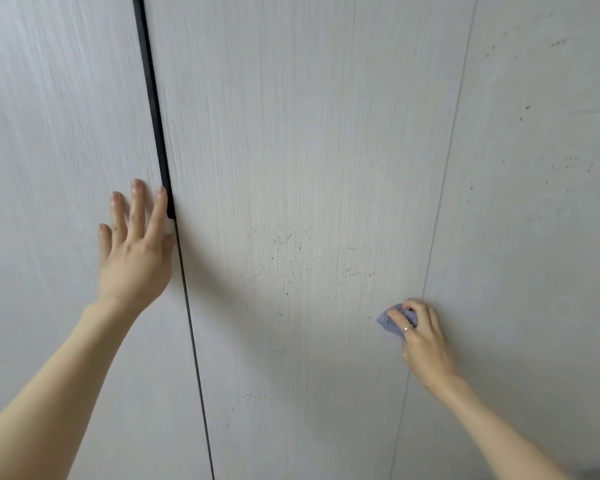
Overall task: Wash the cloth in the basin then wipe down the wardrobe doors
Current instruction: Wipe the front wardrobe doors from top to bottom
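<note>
My right hand (421, 336) is curled round the cloth (390, 323), a small bluish-grey wad bunched under the fingers and poking out toward nine o'clock, and I've got it pressed flat against the middle door (309, 168), right at that door's seam with the right door (534, 237). So we're on the wiping half of the job. No basin anywhere in view, and I can't tell from here whether the cloth is wet, so I'll only guess the wash is behind me.

Across at nine o'clock from the cloth, my left hand (136, 251) is spread wide, fingers straight and palm flat on the left door (49, 168), holding nothing, just bracing. Its forefinger sits just beside the dark handle strip (151, 109) that runs up the gap between left and middle doors.

Now, what's left. There's a scatter of dark specks (284, 251) on the middle door, up at about eleven o'clock from the cloth, well clear of it. More specks dot the right door toward one o'clock, high up. By my reckoning the wiping is far from finished: the middle door needs a pass over that speckled patch, and the right door looks untouched as far as I can judge.
</note>
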Demonstrator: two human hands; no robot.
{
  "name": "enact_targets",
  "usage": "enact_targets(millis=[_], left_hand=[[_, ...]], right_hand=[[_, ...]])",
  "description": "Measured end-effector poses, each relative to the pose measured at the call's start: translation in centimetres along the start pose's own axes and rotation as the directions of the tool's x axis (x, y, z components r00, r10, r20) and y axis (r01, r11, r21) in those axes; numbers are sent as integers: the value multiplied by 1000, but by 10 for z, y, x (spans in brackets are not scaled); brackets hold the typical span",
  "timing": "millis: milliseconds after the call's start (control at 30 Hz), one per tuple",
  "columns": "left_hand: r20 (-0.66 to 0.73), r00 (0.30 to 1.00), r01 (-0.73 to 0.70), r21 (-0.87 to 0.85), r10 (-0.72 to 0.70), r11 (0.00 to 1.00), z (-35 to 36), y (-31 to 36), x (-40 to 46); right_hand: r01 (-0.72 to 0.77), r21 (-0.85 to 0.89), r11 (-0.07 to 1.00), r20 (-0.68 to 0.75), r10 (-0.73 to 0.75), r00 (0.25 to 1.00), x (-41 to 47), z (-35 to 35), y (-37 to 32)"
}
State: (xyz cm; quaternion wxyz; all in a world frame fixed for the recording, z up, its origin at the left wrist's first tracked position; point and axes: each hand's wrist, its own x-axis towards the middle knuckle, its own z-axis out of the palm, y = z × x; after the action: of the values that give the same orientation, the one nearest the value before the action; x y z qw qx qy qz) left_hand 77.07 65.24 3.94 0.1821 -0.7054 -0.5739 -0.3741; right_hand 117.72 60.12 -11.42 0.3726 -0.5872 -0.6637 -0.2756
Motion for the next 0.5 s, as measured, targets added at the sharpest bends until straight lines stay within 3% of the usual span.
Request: enact_targets(millis=[67, 233, 333, 433, 500], left_hand=[[13, 1000, 5, 9, -5, 1000, 5, -4, -7], [40, 999, 23, -7, -23, 1000, 11, -3, -13], [52, 998, 27, -9, -27, 1000, 11, -2, -15], [67, 997, 30, -9, -30, 1000, 12, -4, -17], [78, 997, 29, -7, -28, 1000, 12, -5, -18]], right_hand=[[59, -20, 998, -17, -59, 998, 15, -9, 1], [-44, 139, 989, -287, 83, 954, 109, -52, -21], [-14, 131, 991, -368, 62, 928, 132, -52, -41], [51, 80, 995, -183, -36, 982, 86, -21, -47], [309, -46, 950, -14, -310, 951, 46, -6, -44]])
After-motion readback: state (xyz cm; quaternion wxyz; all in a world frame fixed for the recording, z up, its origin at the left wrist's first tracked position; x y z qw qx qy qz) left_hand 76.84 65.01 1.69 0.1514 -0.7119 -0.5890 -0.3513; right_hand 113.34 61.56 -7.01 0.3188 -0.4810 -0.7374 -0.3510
